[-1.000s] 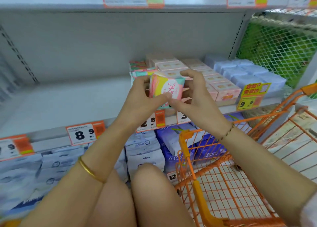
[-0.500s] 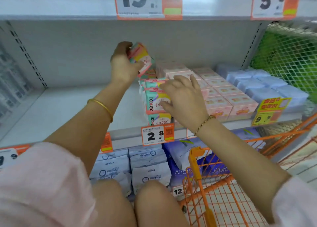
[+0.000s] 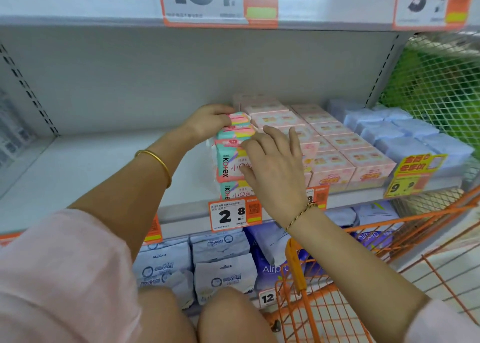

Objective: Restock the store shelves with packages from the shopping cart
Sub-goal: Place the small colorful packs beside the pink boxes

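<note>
Head view: the small striped pack (image 3: 239, 118) lies on top of the stack of Kotex packs (image 3: 228, 164), a little above the picture's centre. Its long axis runs nearly straight across, from 9 to 3 o'clock, with the right end tipped slightly down. Its pink, yellow and teal face is turned up toward the camera. The front Kotex pack below it stands upright with its long axis vertical, and the brand lettering runs down its left edge. Another such pack (image 3: 232, 190) sits under it at the shelf (image 3: 104, 166) lip, just above the 2.8 price tag (image 3: 231, 215).

The left hand (image 3: 207, 120) comes in from 7 o'clock, its forearm rising across the bare shelf with a gold bangle (image 3: 156, 161) on the wrist. Its fingers are curled round the left end of the striped pack and grip it. The right hand (image 3: 272, 166) reaches in from 5 o'clock with a braided bracelet (image 3: 301, 213) at the wrist and its back to the camera. Its fingers are spread and nearly straight, holding nothing, and its thumb lies against the face of the front Kotex pack.

At 3 o'clock from the stack, touching it, are rows of pink boxes (image 3: 335, 145). Pale blue packs (image 3: 405, 135) lie beyond those. The orange shopping cart (image 3: 311, 306) stands at 5 o'clock.
</note>
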